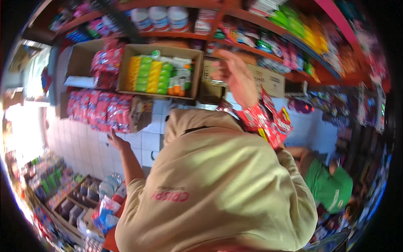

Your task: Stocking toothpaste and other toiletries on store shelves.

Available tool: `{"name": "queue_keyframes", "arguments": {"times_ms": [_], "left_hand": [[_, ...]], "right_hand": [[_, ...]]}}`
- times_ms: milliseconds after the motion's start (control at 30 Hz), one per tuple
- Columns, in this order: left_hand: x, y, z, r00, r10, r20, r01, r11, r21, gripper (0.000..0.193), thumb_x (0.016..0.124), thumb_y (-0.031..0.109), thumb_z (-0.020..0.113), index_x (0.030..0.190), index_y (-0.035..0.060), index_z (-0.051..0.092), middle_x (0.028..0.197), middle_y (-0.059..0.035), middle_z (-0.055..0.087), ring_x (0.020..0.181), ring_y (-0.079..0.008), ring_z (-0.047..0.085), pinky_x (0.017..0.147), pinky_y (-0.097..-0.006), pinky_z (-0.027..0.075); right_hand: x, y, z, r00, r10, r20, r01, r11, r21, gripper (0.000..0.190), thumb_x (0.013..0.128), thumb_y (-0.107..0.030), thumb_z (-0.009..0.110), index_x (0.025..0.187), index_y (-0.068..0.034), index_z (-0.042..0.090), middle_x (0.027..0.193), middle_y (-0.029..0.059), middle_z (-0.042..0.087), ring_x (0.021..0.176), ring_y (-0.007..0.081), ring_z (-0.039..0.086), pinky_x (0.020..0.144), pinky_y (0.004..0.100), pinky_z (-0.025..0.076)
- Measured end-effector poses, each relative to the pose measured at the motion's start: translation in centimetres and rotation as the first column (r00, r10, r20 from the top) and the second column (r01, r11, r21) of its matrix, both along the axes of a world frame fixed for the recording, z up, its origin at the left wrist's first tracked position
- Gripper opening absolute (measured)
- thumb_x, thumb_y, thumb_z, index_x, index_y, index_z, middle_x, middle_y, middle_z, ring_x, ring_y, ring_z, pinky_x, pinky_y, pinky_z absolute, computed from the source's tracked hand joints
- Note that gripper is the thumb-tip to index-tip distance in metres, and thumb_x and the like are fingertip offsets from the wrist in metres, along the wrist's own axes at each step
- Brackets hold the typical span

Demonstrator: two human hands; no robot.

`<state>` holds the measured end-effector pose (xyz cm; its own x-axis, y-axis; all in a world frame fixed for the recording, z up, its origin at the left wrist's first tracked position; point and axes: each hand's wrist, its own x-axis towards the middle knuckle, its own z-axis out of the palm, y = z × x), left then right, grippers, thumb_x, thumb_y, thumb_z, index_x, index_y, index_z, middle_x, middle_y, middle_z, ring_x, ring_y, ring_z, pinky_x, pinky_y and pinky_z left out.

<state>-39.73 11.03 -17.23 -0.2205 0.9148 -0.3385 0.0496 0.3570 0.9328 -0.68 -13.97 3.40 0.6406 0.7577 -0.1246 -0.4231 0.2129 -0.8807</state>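
Note:
My left hand (pixel 119 141) is at the lower left, palm up and fingers apart, just under a row of pink packets (pixel 97 110) in a cardboard box. Whether the fingertips touch the packets cannot be told. My right hand (pixel 237 78) is raised at upper centre, blurred, its fingers loosely bent and nothing visible in them. Shiny red packets (pixel 267 121) lie across my right wrist and forearm, hiding part of them. Left of my right hand, an open cardboard box (pixel 160 95) holds yellow, green and orange-and-white goods. My beige top fills the lower centre.
Wooden shelves (pixel 252 50) with bagged goods and white tubs (pixel 159 19) run along the top. A person in a green shirt (pixel 329 189) is low at the right. At lower left stand a compartmented wooden rack (pixel 72 200) and plastic bags (pixel 107 214). White tiles (pixel 148 145) show beneath the boxes.

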Motion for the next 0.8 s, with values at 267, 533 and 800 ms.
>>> {"name": "queue_keyframes", "arguments": {"times_ms": [267, 533, 800], "left_hand": [[29.9, -13.7, 14.0, -0.356, -0.929, -0.104, 0.835, -0.366, 0.410, 0.066, 0.076, 0.021, 0.069, 0.131, 0.0024, 0.037, 0.113, -0.0098, 0.055, 0.097, -0.0141, 0.052, 0.085, -0.0279, 0.042], [36.2, -16.9, 20.2, -0.640, -0.726, 0.254, 0.768, -0.590, 0.248, 0.026, 0.079, 0.016, 0.067, 0.098, -0.0008, 0.062, 0.088, -0.0017, 0.064, 0.079, -0.0073, 0.056, 0.073, -0.0233, 0.045], [38.1, -17.6, 20.9, -0.707, -0.674, 0.214, 0.705, -0.651, 0.281, 0.025, 0.081, 0.011, 0.063, 0.102, -0.0022, 0.061, 0.089, -0.0023, 0.065, 0.078, -0.0068, 0.058, 0.073, -0.0233, 0.046]], "right_hand": [[6.0, 0.4, 2.5, 0.963, -0.095, -0.252, 0.166, 0.946, 0.279, 0.032, 0.094, -0.025, 0.043, 0.116, -0.003, 0.046, 0.090, 0.0121, 0.061, 0.077, 0.0207, 0.062, 0.069, 0.0328, 0.051], [11.9, -4.6, -0.8, 0.824, -0.289, 0.487, 0.340, 0.940, -0.019, 0.038, 0.088, -0.032, 0.056, 0.113, -0.004, 0.053, 0.091, 0.0050, 0.059, 0.077, 0.0118, 0.057, 0.067, 0.0271, 0.048], [0.0, -12.0, -9.4, 0.957, -0.120, 0.263, 0.175, 0.965, -0.196, 0.036, 0.083, -0.033, 0.062, 0.106, -0.006, 0.057, 0.087, 0.0035, 0.061, 0.078, 0.0104, 0.058, 0.068, 0.0275, 0.049]]}}
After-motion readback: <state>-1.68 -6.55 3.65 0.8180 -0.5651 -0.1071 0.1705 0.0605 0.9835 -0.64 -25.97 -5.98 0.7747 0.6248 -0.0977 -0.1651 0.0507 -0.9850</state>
